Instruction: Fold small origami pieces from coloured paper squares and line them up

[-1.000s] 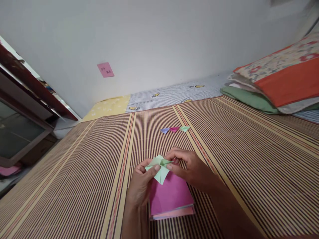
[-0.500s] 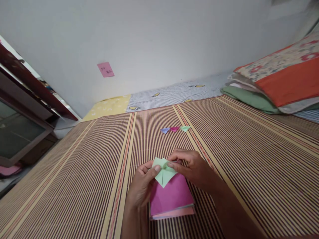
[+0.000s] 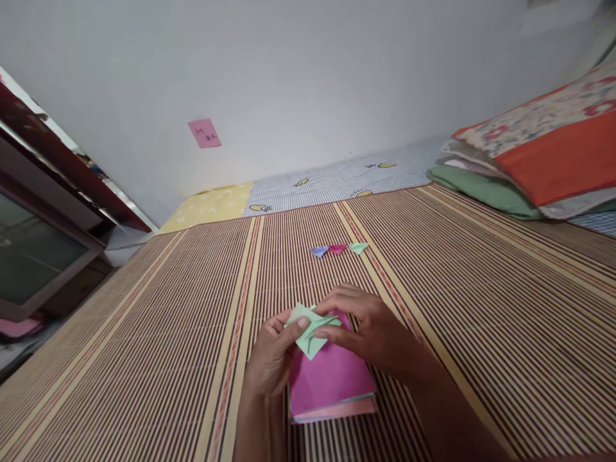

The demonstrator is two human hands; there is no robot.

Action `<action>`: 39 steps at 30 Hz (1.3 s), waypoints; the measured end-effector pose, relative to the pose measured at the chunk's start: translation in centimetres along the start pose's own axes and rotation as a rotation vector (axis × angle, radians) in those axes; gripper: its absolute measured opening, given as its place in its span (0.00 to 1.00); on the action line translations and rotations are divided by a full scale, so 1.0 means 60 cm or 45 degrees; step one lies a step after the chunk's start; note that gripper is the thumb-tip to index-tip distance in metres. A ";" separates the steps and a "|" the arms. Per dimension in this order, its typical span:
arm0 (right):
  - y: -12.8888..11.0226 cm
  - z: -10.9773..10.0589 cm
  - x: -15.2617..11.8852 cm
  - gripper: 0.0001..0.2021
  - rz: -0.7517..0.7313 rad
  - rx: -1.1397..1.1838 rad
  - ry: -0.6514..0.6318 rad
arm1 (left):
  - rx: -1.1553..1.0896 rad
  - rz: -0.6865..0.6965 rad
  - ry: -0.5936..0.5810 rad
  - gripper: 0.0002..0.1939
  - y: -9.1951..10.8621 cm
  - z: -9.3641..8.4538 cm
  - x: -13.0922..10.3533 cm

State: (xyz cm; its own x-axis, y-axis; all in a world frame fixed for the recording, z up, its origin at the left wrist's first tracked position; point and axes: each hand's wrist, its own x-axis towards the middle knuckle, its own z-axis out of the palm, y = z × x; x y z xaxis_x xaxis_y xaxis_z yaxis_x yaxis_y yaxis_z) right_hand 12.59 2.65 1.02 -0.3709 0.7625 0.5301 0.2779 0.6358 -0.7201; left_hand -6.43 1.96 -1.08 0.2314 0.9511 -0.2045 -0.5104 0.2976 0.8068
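Observation:
A light green folded paper (image 3: 310, 343) is held above a stack of coloured paper, its folds partly raised on the right. My left hand (image 3: 272, 356) pinches its left side, thumb on top and fingers behind. My right hand (image 3: 368, 327) has thumb and index finger around the raised flap on the right side, closed on it as far as I can see. Beneath both hands lies the paper stack (image 3: 332, 382), magenta on top with a salmon sheet showing at the near edge. Farther off sit three small folded papers: blue-purple (image 3: 319, 251), magenta (image 3: 337, 248) and green (image 3: 359, 248).
A striped mat (image 3: 192, 321) covers the surface. At the far right is a pile of folded bedding (image 3: 543, 160). Patterned cloth (image 3: 317, 183) runs along the wall, where a pink note (image 3: 205, 133) is stuck. A dark-framed cabinet (image 3: 38, 250) stands on the left.
The green paper has turned slightly, and its right part is now lifted into a narrow flap. My right fingers have shifted a little to the left and spread around that flap.

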 end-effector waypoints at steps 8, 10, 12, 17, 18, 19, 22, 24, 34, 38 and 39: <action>0.009 0.017 0.003 0.03 -0.047 -0.091 0.052 | 0.040 0.017 -0.080 0.14 0.001 -0.008 -0.002; 0.012 0.018 0.004 0.06 -0.019 -0.057 0.045 | 0.033 0.045 -0.078 0.15 0.005 -0.011 -0.004; 0.014 0.017 0.004 0.08 0.017 -0.010 0.075 | 0.027 0.076 -0.075 0.15 0.008 -0.012 -0.007; 0.013 0.019 0.004 0.07 0.065 0.046 0.143 | 0.076 0.200 -0.035 0.16 0.011 -0.007 -0.009; 0.013 0.021 0.004 0.08 0.072 0.055 0.139 | 0.087 0.210 -0.009 0.15 0.011 -0.006 -0.008; 0.012 0.023 0.004 0.09 0.079 0.069 0.133 | 0.100 0.213 0.022 0.15 0.010 -0.006 -0.007; 0.013 0.027 0.004 0.13 0.121 0.143 0.094 | 0.176 0.261 0.127 0.15 0.008 -0.007 -0.004; 0.014 0.027 0.004 0.13 0.169 0.194 0.062 | 0.239 0.313 0.188 0.15 0.006 -0.009 -0.003; 0.018 0.031 0.012 0.05 0.157 0.255 0.199 | -0.022 0.307 0.260 0.18 0.011 0.013 -0.004; 0.019 0.030 0.010 0.05 0.153 0.148 0.242 | -0.094 0.233 0.201 0.16 0.011 0.016 -0.005; 0.019 0.030 0.009 0.05 0.157 0.119 0.249 | -0.087 0.227 0.203 0.15 0.011 0.015 -0.005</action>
State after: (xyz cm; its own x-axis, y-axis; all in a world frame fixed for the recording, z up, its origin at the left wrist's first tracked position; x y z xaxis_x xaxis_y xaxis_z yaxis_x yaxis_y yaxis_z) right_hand 11.12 3.57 -0.29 -0.1585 0.8480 0.5057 0.2237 0.5297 -0.8182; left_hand -6.06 1.82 0.00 0.0014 0.9884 -0.1516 -0.5875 0.1235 0.7997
